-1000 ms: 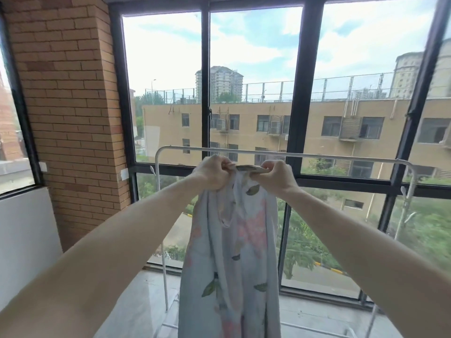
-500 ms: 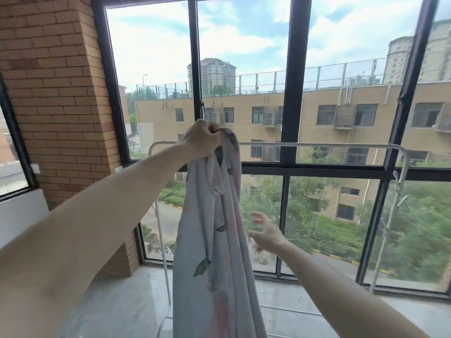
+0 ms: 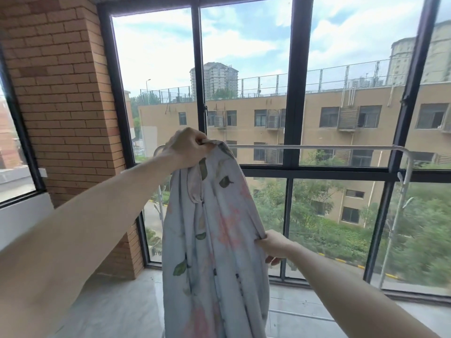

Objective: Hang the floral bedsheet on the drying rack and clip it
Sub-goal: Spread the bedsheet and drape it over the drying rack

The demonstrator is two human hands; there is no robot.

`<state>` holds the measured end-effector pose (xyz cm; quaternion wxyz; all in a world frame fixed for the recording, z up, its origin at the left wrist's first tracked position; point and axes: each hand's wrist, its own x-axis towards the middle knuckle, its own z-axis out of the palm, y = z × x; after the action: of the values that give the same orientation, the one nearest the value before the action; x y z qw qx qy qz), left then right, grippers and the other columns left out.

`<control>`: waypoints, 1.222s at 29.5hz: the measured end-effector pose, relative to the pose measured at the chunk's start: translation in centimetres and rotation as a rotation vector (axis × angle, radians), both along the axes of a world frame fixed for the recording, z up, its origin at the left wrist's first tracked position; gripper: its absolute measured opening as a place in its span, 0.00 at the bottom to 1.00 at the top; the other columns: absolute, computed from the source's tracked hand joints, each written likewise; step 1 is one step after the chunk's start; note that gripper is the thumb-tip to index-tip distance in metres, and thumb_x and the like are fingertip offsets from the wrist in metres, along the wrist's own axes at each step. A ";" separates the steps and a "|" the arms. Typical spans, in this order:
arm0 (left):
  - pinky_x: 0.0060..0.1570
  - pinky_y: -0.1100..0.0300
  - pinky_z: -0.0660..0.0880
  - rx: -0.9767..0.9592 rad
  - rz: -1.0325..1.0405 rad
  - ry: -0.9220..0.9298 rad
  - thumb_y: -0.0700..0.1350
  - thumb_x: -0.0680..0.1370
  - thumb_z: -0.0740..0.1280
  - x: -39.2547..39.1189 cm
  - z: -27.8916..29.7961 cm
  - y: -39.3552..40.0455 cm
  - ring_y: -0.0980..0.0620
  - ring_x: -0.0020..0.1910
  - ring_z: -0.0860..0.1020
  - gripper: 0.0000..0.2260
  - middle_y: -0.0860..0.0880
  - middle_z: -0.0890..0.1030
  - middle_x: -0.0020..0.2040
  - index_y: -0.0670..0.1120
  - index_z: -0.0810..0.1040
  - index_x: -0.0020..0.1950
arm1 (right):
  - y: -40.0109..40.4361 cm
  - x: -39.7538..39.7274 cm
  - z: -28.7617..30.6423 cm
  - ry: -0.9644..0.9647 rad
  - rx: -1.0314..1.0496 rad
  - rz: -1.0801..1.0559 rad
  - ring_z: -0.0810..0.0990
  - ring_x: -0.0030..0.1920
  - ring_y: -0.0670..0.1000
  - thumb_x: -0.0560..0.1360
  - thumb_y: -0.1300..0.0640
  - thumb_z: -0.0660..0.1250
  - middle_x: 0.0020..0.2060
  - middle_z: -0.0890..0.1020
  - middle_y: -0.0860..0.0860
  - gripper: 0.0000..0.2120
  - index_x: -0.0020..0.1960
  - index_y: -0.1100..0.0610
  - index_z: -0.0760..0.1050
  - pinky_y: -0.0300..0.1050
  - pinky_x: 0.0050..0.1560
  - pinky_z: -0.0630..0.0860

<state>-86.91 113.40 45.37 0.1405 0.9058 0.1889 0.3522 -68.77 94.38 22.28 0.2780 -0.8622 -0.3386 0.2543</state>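
The left hand [image 3: 185, 148] grips the bunched top of the floral bedsheet [image 3: 212, 252], fist closed round the cloth at the left end of the drying rack's top bar [image 3: 317, 147]. Lower down, the right hand [image 3: 275, 245] pinches the sheet's right edge. The sheet hangs in folds before the window [image 3: 295, 93].

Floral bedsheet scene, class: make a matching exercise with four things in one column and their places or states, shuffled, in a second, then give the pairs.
1. left hand
2. right hand
3. floral bedsheet
4. drying rack

A. white bar in front of the window
B. grips the sheet's bunched top
C. hangs bunched in a long drape
D. pinches the sheet's side edge, lower down

Pairs: 1-B, 2-D, 3-C, 4-A
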 end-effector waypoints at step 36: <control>0.66 0.57 0.69 -0.035 -0.088 0.205 0.56 0.71 0.78 -1.3 0.4 -2.2 0.57 0.65 0.74 0.29 0.60 0.78 0.64 0.57 0.74 0.69 | -1.0 4.5 20.4 -0.587 0.609 -0.088 0.75 0.30 0.54 0.72 0.56 0.57 0.29 0.75 0.56 0.17 0.38 0.69 0.76 0.66 0.31 0.80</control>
<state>-88.25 111.20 45.79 0.1516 0.9419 0.1685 0.2480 -64.25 93.35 42.64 0.4222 -0.7902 -0.4261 -0.1258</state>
